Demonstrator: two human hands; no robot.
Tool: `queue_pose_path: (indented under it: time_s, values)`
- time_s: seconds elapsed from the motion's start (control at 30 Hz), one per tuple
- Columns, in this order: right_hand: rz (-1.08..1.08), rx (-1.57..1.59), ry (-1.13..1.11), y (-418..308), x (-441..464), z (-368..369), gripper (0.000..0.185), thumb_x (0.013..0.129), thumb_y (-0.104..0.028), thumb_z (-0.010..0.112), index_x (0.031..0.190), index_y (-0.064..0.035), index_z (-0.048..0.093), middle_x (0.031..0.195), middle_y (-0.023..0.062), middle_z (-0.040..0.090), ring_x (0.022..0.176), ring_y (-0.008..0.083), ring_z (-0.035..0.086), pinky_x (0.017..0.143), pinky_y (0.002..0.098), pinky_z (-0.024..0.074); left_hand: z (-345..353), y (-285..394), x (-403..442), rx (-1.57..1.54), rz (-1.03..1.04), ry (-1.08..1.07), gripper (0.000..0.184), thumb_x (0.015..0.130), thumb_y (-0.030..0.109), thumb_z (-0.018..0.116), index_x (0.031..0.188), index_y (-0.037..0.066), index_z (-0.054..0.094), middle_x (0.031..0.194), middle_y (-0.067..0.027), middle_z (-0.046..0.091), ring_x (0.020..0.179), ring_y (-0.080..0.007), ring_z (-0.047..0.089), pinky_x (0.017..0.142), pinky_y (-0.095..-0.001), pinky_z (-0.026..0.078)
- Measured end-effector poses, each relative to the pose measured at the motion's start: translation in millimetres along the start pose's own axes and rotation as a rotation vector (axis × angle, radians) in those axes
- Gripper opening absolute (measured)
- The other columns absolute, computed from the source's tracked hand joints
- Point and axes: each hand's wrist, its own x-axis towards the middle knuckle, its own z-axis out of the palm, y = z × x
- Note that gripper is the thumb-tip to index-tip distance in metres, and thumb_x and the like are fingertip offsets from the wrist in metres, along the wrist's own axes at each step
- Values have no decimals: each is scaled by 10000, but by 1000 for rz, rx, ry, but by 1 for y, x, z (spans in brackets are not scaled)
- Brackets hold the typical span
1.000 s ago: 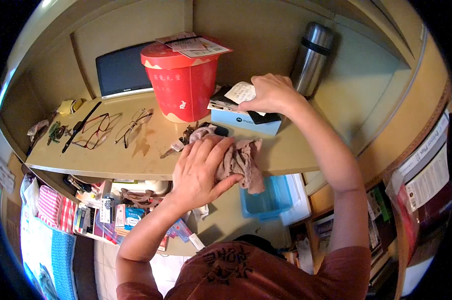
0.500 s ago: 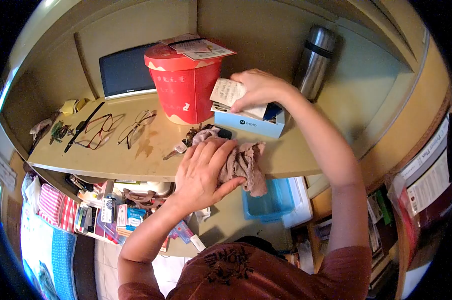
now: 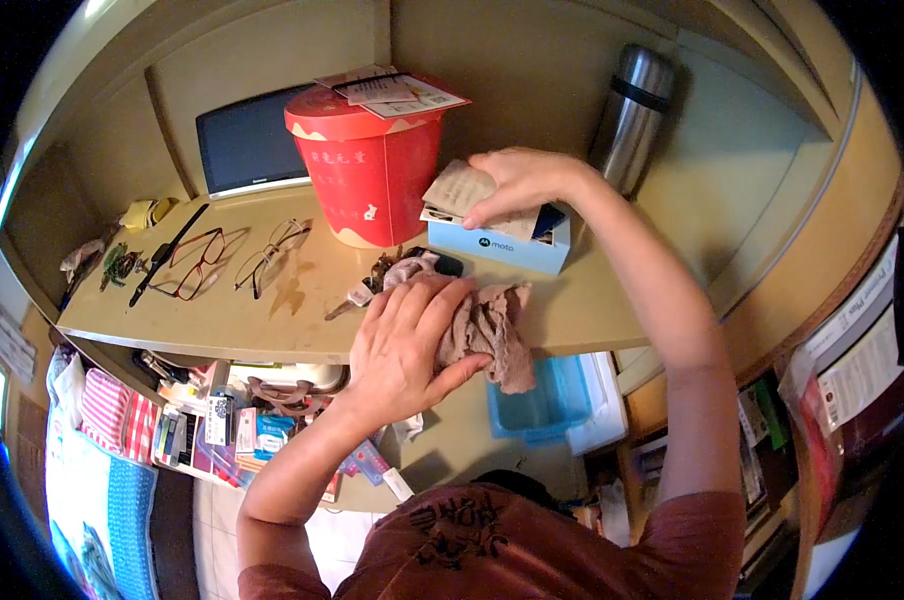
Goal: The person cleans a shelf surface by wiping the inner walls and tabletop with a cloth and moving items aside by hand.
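My right hand (image 3: 520,186) pinches a written paper (image 3: 459,188) over the light blue moto box (image 3: 502,247), whose top holds papers and a dark item. On the shelf's front edge, my left hand (image 3: 407,345) lies over a crumpled brown-pink cloth (image 3: 490,335), its fingers bent around one side. Keys (image 3: 360,293) and a dark object lie just behind the cloth. The red lidded bucket (image 3: 372,180) stands left of the box, with cards (image 3: 402,92) on its lid.
A steel thermos (image 3: 633,120) stands at the back right. Two pairs of glasses (image 3: 200,265), a black watch (image 3: 162,256) and a dark screen (image 3: 250,142) are on the left. Below are a blue bin (image 3: 542,400) and a cluttered lower shelf.
My right hand has shifted slightly left with the paper, which now lies lower and flatter over the box. My left hand and the cloth have barely moved.
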Motion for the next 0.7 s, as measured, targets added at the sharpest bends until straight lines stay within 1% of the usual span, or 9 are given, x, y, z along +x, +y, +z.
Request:
queue_pose_path:
  time_s: [0.07, 0.1, 0.17, 0.23, 0.33, 0.5, 0.57, 0.63, 0.7]
  values:
    - [-149, -45, 229, 16, 9, 12, 1228, 594, -618, 788, 1394, 187, 320, 1406, 357, 421, 1304, 363, 477, 1068, 346, 405, 0, 0, 0, 3, -4, -4, 733, 779, 492, 713, 1359, 108, 484, 1245, -133, 536, 1156, -347, 525, 989, -464, 391]
    - [-149, -46, 231, 12, 6, 12, 1228, 594, -618, 788, 1394, 187, 320, 1406, 357, 421, 1304, 363, 477, 1068, 346, 405, 0, 0, 0, 1, -2, -5, 734, 779, 493, 713, 1359, 106, 484, 1245, -134, 535, 1156, -348, 524, 988, -464, 392]
    - [-122, -32, 186, 1, -1, 12, 1325, 574, -624, 796, 1422, 209, 212, 1450, 380, 341, 1352, 372, 421, 1113, 339, 360, -1, 0, 1, -1, 0, -5, 735, 779, 494, 713, 1359, 105, 483, 1246, -136, 535, 1156, -349, 524, 988, -464, 392]
    - [-115, -62, 204, 0, 4, 14, 1323, 570, -623, 799, 1422, 206, 218, 1447, 381, 345, 1354, 376, 417, 1118, 339, 355, -2, 2, 2, 17, 39, 44, 670, 799, 452, 702, 1312, 68, 505, 1181, -132, 562, 1097, -322, 544, 927, -431, 410]
    - [-110, -91, 207, 4, 11, 13, 1315, 567, -618, 801, 1423, 201, 229, 1444, 380, 352, 1357, 380, 410, 1126, 339, 344, -1, 1, 1, 2, 2, -5, 731, 782, 482, 715, 1357, 96, 482, 1242, -141, 535, 1148, -356, 524, 985, -465, 394]
    - [-125, -114, 215, 3, 15, 13, 1289, 565, -600, 800, 1421, 192, 252, 1447, 366, 361, 1355, 380, 413, 1127, 339, 344, -1, -1, 1, -23, 13, 3, 729, 780, 465, 721, 1353, 83, 480, 1232, -147, 537, 1136, -360, 527, 974, -463, 397]
    - [-70, -132, 253, -4, 12, 14, 1223, 574, -575, 795, 1404, 181, 309, 1418, 353, 410, 1319, 385, 453, 1099, 348, 379, -1, 0, 1, -22, 19, 11, 728, 779, 460, 724, 1351, 80, 480, 1229, -149, 537, 1133, -360, 528, 970, -463, 398]
    - [-51, -130, 236, -9, 8, 13, 1187, 581, -563, 792, 1391, 176, 336, 1396, 347, 436, 1298, 386, 471, 1084, 356, 395, -2, 2, 2, 2, 19, 34, 669, 794, 456, 707, 1310, 76, 514, 1201, -131, 567, 1129, -316, 543, 949, -428, 408]
    - [-33, -128, 218, -10, 10, 12, 1151, 588, -550, 789, 1379, 170, 364, 1374, 341, 461, 1278, 388, 489, 1069, 363, 410, -3, 2, 2, 2, 18, 34, 670, 794, 457, 707, 1311, 77, 513, 1200, -131, 568, 1129, -316, 543, 948, -429, 408]
